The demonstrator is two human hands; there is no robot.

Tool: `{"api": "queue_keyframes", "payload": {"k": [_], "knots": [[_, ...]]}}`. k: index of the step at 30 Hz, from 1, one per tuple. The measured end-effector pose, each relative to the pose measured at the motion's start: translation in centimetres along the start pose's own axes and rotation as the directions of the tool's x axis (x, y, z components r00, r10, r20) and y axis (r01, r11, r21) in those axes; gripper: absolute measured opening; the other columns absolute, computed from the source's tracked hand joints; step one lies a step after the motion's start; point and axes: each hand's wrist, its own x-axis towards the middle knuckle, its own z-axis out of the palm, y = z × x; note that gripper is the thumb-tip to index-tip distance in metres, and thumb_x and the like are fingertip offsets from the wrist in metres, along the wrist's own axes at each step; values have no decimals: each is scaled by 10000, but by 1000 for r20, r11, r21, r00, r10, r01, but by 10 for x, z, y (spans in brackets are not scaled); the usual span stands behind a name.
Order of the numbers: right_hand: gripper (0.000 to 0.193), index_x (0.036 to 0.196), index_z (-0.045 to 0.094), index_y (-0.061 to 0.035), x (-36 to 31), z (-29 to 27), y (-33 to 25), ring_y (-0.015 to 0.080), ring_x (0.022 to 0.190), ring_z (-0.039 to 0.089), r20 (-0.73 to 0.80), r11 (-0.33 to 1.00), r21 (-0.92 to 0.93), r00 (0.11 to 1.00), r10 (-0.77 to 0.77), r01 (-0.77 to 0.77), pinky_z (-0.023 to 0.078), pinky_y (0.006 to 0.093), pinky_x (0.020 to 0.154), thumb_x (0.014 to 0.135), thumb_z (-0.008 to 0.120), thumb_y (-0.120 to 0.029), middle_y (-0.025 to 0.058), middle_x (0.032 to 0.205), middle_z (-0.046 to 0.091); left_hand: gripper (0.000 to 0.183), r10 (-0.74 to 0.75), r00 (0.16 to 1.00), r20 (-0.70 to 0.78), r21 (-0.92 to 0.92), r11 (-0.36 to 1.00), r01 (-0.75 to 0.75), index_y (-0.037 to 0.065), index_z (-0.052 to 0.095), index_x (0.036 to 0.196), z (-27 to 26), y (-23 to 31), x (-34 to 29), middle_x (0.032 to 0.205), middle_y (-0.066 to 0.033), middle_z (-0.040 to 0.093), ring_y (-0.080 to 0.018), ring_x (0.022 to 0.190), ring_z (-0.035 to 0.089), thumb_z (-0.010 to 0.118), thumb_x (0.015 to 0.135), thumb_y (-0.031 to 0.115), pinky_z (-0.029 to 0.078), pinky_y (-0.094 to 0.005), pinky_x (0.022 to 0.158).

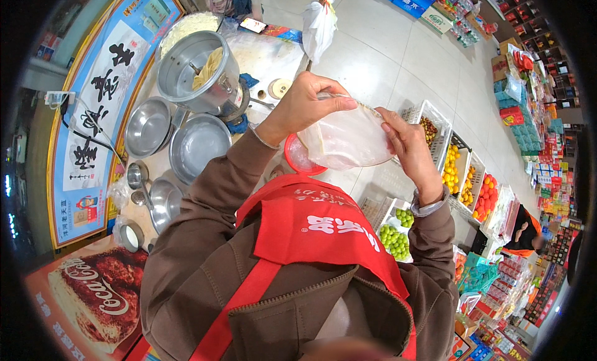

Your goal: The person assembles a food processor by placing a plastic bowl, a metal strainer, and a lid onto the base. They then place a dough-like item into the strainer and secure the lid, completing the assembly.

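In front of my chest I hold a translucent whitish bag [348, 140] stretched between both hands; whether it is plastic or fine mesh I cannot tell. My left hand [305, 106] is closed on the bag's upper left edge, thumb on top. At its upper right edge, my right hand [413, 146] pinches the rim between thumb and fingers. Partly hidden below the bag is a red-rimmed tub [303, 171] with something pale inside. Beyond my left forearm stands a large steel pot [186, 81] with a yellowish cloth-like piece [210, 69] hanging inside.
Steel bowls [200, 148] and a ladle [138, 174] crowd the counter on my left. A pale heap [189, 31] and a phone [253, 25] lie farther back. On my right are fruit crates [429, 112] and green fruit [394, 241]. A white bag hangs from a pole [319, 34] ahead.
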Motion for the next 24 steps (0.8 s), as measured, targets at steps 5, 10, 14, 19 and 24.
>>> {"api": "queue_keyframes", "payload": {"k": [5, 10, 14, 19, 24], "knots": [[280, 1225, 594, -29, 2, -6, -2, 210, 534, 537, -3, 999, 31, 999, -34, 34, 477, 329, 565, 961, 518, -78, 167, 665, 555, 204, -12, 999, 52, 12, 1000, 12, -34, 727, 879, -1, 7, 6, 770, -72, 708, -83, 706, 611, 744, 830, 162, 493, -228, 662], [275, 1227, 590, -21, -1, -8, -2, 195, 532, 527, -41, 998, 56, 999, -14, 16, 471, 314, 558, 973, 504, -86, 147, 661, 544, 197, -89, 996, 4, -49, 995, 89, -25, 734, 884, -4, 13, 5, 764, -61, 704, -77, 697, 612, 742, 831, 165, 491, -221, 651], [283, 1220, 590, -23, -6, -14, -8, 232, 538, 542, 25, 1000, -13, 999, -26, 26, 475, 338, 566, 945, 528, -58, 166, 682, 556, 182, -142, 987, 77, -69, 987, 147, -15, 741, 876, -5, 14, 5, 748, -56, 698, -68, 685, 599, 741, 831, 161, 486, -219, 642], [289, 1193, 597, -36, -3, -21, -18, 330, 578, 576, 96, 986, -82, 986, -139, 147, 483, 378, 591, 907, 554, -34, 206, 756, 600, 184, -53, 965, 258, 46, 998, 43, -26, 736, 864, -5, 13, 10, 753, -70, 704, -76, 672, 595, 733, 835, 156, 480, -223, 629], [272, 1185, 596, -45, 4, -20, -20, 365, 637, 595, 154, 976, -130, 976, -154, 174, 487, 374, 617, 917, 553, -65, 223, 817, 614, 184, -29, 955, 295, 53, 998, 14, -27, 732, 866, 2, 9, 11, 773, -76, 712, -76, 691, 599, 695, 863, 153, 480, -228, 648]]}}
